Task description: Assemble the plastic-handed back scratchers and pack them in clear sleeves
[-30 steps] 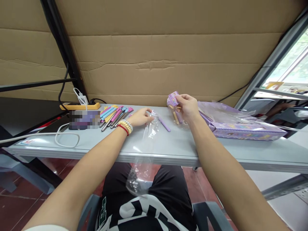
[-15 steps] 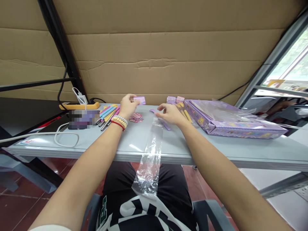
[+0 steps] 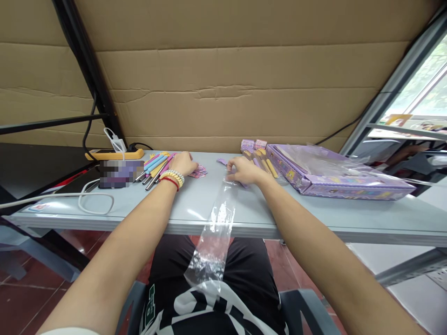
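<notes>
My left hand (image 3: 183,164) rests low with fingers curled beside a small pile of pink cards (image 3: 199,171); its fingertips are mostly hidden. Beaded bracelets and a red cord circle that wrist. My right hand (image 3: 244,170) has thumb and fingers drawn together at the top end of a long clear plastic sleeve (image 3: 222,209). That sleeve runs over the table's front edge down to my lap. Partly covered by the right hand is a thin purple piece (image 3: 221,161), its far end poking out past the fingers.
Colourful pens (image 3: 155,166) lie left of my left hand, near a phone (image 3: 122,174) and white cable (image 3: 94,211). Yellow-and-brown sticks (image 3: 268,164) and small purple packets (image 3: 247,145) sit behind my right hand. A purple box (image 3: 356,190) stands at right. Cardboard (image 3: 223,107) backs the table.
My left hand has come down from the back of the table to beside the pink pile; the purple card it held no longer shows. My right hand's fingers have closed together, and the sleeve's lower end shifted left.
</notes>
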The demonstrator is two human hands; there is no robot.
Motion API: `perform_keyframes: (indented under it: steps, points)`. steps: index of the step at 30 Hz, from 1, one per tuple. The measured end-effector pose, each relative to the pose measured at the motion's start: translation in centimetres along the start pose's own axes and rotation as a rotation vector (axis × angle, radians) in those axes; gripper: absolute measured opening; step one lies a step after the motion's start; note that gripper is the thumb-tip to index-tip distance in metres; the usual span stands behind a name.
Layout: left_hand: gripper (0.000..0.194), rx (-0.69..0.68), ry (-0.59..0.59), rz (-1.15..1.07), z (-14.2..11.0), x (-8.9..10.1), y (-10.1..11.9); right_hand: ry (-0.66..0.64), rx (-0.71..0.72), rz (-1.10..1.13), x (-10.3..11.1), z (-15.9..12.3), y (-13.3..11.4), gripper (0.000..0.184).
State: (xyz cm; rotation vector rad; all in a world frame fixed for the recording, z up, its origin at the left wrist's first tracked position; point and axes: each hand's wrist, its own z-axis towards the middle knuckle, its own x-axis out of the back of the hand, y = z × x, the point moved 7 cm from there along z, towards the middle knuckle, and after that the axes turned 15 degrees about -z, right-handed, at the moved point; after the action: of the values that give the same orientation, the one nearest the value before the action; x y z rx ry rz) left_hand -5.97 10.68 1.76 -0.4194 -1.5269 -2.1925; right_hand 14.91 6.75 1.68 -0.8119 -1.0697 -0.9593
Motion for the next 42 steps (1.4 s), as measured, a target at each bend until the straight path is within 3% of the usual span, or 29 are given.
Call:
perform_keyframes:
  steps: [2, 3, 7, 9, 12, 15, 21, 24, 27, 30, 33, 36, 39, 42]
  points:
    - [0.025, -0.038, -0.003, 0.011, -0.5, -0.3, 1.2, 0.08, 0.015, 0.144, 0.8, -0.1, -0.3, 0.01]
    - [0.029, -0.053, -0.069, -0.023, -0.9, -0.9, 1.9, 0.114, 0.021, 0.215, 1.1, -0.1, -0.4, 0.008]
    - [0.037, -0.112, -0.513, -0.278, -3.2, -4.8, 4.4, 0.2, 0.062, 0.43, 1.8, -0.2, -0.7, 0.016]
    - [0.03, -0.147, -0.611, -0.29, -3.9, -5.9, 5.0, 0.195, 0.069, 0.519, 1.7, -0.2, -0.7, 0.022]
    - [0.022, -0.163, -0.607, -0.262, -4.0, -6.2, 4.9, 0.132, 0.0, 0.572, 1.3, -0.1, -0.2, 0.031]
    - [0.023, -0.133, -0.588, -0.258, -3.7, -6.0, 4.6, 0.084, -0.062, 0.517, 1.2, 0.0, 0.2, 0.019]
    - [0.033, -0.159, -0.568, -0.346, -3.8, -6.0, 4.9, 0.171, 0.023, 0.445, 1.8, -0.1, -0.4, 0.015]
    - [0.032, -0.213, -0.47, -0.336, -3.5, -5.7, 5.1, 0.169, 0.023, 0.471, 1.9, -0.2, -0.6, 0.017]
    - [0.022, -0.224, -0.289, -0.403, -2.6, -4.7, 4.9, 0.066, -0.052, 0.557, 1.6, -0.4, -0.5, 0.018]
    - [0.016, -0.228, 0.031, -0.437, -1.7, -2.2, 4.5, -0.103, -0.113, 0.684, 1.2, -0.9, -0.4, 0.022]
    - [0.016, -0.212, 0.428, -0.419, -1.3, 1.2, 3.4, -0.309, -0.033, 0.779, 1.0, -1.7, -0.9, 0.03]
    - [0.014, -0.158, 0.714, -0.419, -1.2, 4.1, 2.0, -0.484, 0.018, 0.788, 0.7, -2.6, -0.8, 0.043]
    - [0.012, -0.1, 0.891, -0.478, -1.2, 5.9, 0.6, -0.335, -0.041, 0.797, 1.7, -2.4, 0.7, 0.055]
    - [0.012, -0.041, 0.836, -0.707, -0.7, 5.7, 0.0, -0.041, -0.056, 0.889, 3.7, -2.0, 2.0, 0.055]
